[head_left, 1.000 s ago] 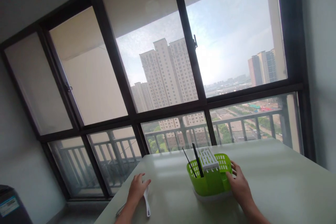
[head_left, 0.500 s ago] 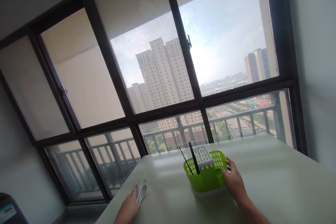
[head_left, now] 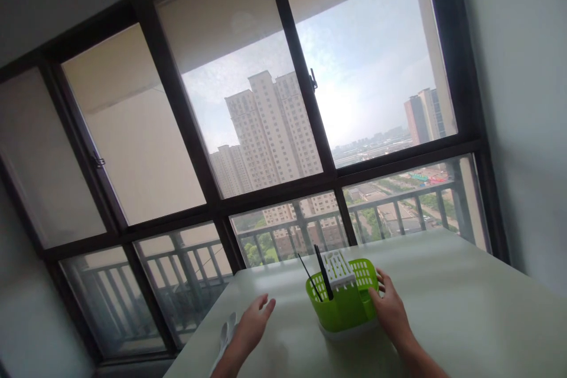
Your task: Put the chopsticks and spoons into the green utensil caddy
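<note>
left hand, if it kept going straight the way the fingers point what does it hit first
The left hand is open, fingers aimed up and to the right across the table. Going straight on, it would probably meet the green utensil caddy first, near its left wall, though depth is hard to judge.

slotted plastic cutlery basket (head_left: pixel 343 310): lime green, white insert | thin chopsticks (head_left: pixel 323 280): black | plastic spoons (head_left: pixel 225 333): white | smooth tabletop (head_left: pixel 465 307): pale cream

Hidden and cropped items

We note both forearms cut by the bottom edge; the white spoons (head_left: pixel 225 335) sit partly behind the left hand (head_left: pixel 251 326); the green caddy (head_left: pixel 343 306) hides the right hand's (head_left: pixel 390 314) fingertips.
</note>
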`<state>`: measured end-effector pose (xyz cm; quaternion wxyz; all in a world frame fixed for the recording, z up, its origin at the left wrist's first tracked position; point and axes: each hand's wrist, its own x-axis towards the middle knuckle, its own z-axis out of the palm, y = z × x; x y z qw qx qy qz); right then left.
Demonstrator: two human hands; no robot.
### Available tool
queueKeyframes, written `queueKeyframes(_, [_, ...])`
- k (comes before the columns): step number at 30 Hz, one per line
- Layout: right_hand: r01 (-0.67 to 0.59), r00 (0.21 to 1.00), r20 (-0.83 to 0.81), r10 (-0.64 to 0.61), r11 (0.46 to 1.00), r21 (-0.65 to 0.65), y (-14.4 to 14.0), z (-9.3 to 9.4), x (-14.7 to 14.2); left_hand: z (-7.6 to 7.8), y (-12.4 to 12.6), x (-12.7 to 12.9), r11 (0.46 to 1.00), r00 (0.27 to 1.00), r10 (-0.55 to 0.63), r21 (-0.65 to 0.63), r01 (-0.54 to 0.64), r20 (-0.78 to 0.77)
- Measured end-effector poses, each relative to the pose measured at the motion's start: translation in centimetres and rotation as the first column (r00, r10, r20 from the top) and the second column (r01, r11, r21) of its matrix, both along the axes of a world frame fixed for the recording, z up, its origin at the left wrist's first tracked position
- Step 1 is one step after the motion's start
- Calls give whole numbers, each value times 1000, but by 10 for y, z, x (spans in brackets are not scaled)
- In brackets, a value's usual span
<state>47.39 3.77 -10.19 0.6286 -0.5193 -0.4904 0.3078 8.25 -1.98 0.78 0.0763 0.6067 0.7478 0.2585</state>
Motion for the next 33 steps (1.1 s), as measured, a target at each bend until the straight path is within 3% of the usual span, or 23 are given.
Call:
queueKeyframes(1, [2, 1000, -2, -2, 1000, 7, 0, 0, 0, 8, 8, 22, 993, 963, -112, -2, 116, 244])
queueKeyframes(4, [3, 1000, 2, -4, 1000, 17, -1, 1, 0, 26, 39, 79, 960, 873, -266, 28, 279, 410])
queueKeyframes(9, [12, 999, 30, -12, 1000, 11, -2, 4, -1, 36, 82, 143, 883, 731, -408, 33, 468, 547])
queueKeyframes(14, [18, 1000, 0, -18, 1000, 13, -2, 6, -4, 35, 90, 164, 875, 698, -446, 106, 473, 560])
queueKeyframes(19, [30, 999, -11, -30, 999, 38, 0, 9, -9, 33, 85, 157, 932, 739, -360, 243, 267, 570])
queueKeyframes(22, [30, 999, -14, -30, 999, 41, -1, 11, -9, 44, 87, 142, 933, 722, -299, 350, 83, 624])
queueKeyframes(27, [15, 1000, 8, -15, 1000, 26, -9, 15, -5, 82, 95, 85, 837, 722, -180, 490, -245, 669])
queueKeyframes(29, [13, 1000, 15, -13, 1000, 18, -10, 15, -4, 90, 93, 56, 805, 743, -104, 495, -328, 661])
queueKeyframes(31, [8, 1000, 12, -8, 1000, 7, -10, 14, -4, 85, 86, 30, 810, 766, -19, 459, -365, 643])
queueKeyframes(33, [4, 1000, 20, -4, 1000, -7, -9, 12, -4, 68, 75, 13, 841, 791, 59, 397, -368, 609])
